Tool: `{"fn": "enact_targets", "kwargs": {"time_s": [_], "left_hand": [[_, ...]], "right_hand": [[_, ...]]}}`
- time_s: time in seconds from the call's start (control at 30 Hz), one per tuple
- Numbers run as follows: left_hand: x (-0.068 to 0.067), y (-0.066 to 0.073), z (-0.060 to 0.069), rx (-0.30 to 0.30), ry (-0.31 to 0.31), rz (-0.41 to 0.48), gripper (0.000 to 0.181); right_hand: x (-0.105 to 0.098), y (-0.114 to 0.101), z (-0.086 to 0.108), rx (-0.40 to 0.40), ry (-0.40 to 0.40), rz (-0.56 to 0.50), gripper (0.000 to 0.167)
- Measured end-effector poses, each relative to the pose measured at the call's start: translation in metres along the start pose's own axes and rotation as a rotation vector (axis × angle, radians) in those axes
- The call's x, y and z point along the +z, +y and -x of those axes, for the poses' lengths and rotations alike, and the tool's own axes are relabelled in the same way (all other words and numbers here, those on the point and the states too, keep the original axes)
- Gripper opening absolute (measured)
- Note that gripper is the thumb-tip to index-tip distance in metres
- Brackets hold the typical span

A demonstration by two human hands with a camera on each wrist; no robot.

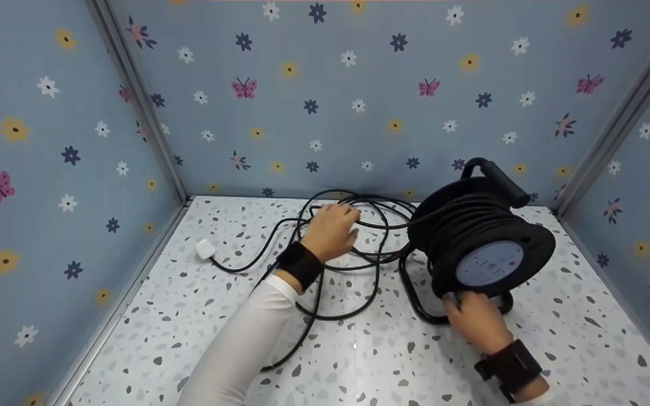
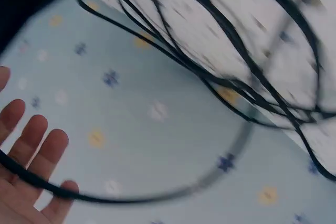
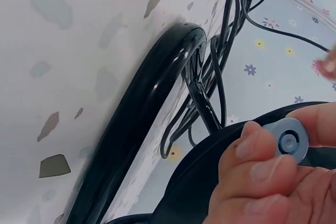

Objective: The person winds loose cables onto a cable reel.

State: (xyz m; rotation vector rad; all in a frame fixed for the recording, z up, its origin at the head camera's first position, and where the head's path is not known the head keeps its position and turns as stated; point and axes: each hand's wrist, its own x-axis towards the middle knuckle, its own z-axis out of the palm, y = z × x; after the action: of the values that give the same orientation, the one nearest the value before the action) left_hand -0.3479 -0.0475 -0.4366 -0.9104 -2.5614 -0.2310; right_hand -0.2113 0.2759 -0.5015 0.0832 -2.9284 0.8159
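Observation:
A black cable reel (image 1: 440,265) with a grey socket face (image 1: 488,264) stands tilted at the right on its tube frame (image 3: 157,87). My right hand (image 1: 474,318) is at the reel's lower rim, fingers curled round a small grey crank knob (image 3: 290,141). Left of the reel, my left hand (image 1: 330,231) is over the loose black cable (image 1: 378,282). In the left wrist view, one cable strand (image 2: 121,200) passes across the palm and thumb of that hand, whose fingers (image 2: 52,148) are extended and not closed round it.
Loose cable loops spread over the speckled white tabletop (image 1: 359,361). A white plug (image 1: 205,249) ends the cable at the left. Blue flowered panels (image 1: 359,135) enclose the back and both sides, with metal posts (image 1: 139,101) at the corners.

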Motion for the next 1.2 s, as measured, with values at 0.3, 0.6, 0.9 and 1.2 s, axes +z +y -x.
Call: {"fn": "enact_targets", "kwargs": {"time_s": [0.3, 0.6, 0.9, 1.2], "left_hand": [[0.021, -0.096, 0.049, -0.322, -0.083, 0.335, 0.017], [0.035, -0.124, 0.071, -0.536, 0.003, 0.458, 0.027], [-0.022, -0.144, 0.077, -0.949, 0.356, 0.923, 0.061], [-0.077, -0.152, 0.084, -0.678, 0.213, 0.905, 0.069]], "right_hand": [[-0.001, 0.002, 0.0, 0.003, -0.003, -0.008, 0.034], [0.001, 0.006, -0.001, -0.008, 0.009, -0.004, 0.03], [0.002, 0.007, 0.001, 0.003, 0.001, -0.019, 0.036], [0.009, 0.004, 0.002, 0.027, -0.011, -0.013, 0.043]]}}
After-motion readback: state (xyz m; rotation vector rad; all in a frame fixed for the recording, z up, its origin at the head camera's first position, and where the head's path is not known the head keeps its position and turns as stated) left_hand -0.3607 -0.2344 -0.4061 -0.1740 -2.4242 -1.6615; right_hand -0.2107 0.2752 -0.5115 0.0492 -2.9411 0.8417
